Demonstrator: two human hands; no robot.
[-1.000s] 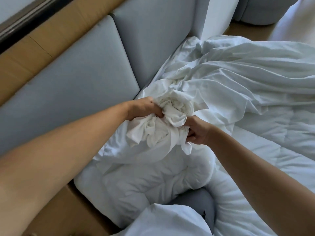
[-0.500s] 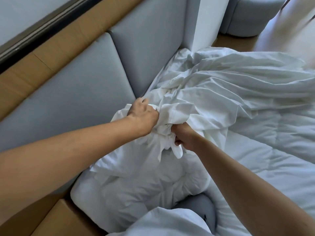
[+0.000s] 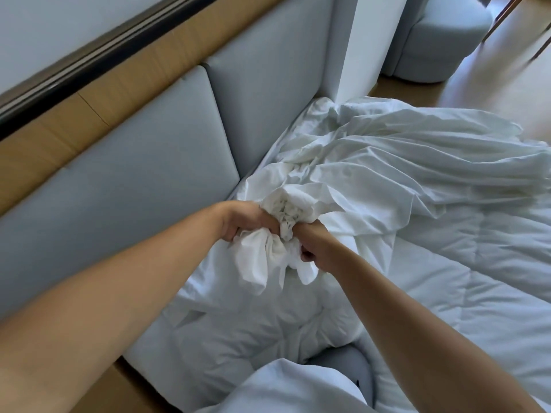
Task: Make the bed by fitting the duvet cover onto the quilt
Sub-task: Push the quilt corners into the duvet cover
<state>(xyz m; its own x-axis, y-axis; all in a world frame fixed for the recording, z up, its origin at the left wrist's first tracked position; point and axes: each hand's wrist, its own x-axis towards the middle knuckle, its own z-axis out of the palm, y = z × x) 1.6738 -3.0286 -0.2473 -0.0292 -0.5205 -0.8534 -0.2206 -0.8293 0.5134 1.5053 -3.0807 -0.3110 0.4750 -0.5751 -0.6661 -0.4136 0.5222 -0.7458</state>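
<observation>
A white duvet cover (image 3: 387,168) lies crumpled across the bed, bunched into a tight wad near the headboard. My left hand (image 3: 241,223) grips the left side of that wad, fingers curled into the cloth. My right hand (image 3: 314,250) grips its right side, just below the gathered folds. Loose ends of the cover hang down between my hands. The white quilt (image 3: 465,293), padded and stitched, spreads under the cover; its corner (image 3: 238,332) lies below my hands by the headboard.
A grey padded headboard (image 3: 143,186) runs along the left, with a wood ledge (image 3: 125,84) above it. A white pillar (image 3: 366,46) stands at the bed's far corner. A grey round stool (image 3: 441,40) sits on the floor beyond.
Both hands have drawn closer together on the bunched cover and shifted slightly toward me. More of the cover is gathered into the wad between them.
</observation>
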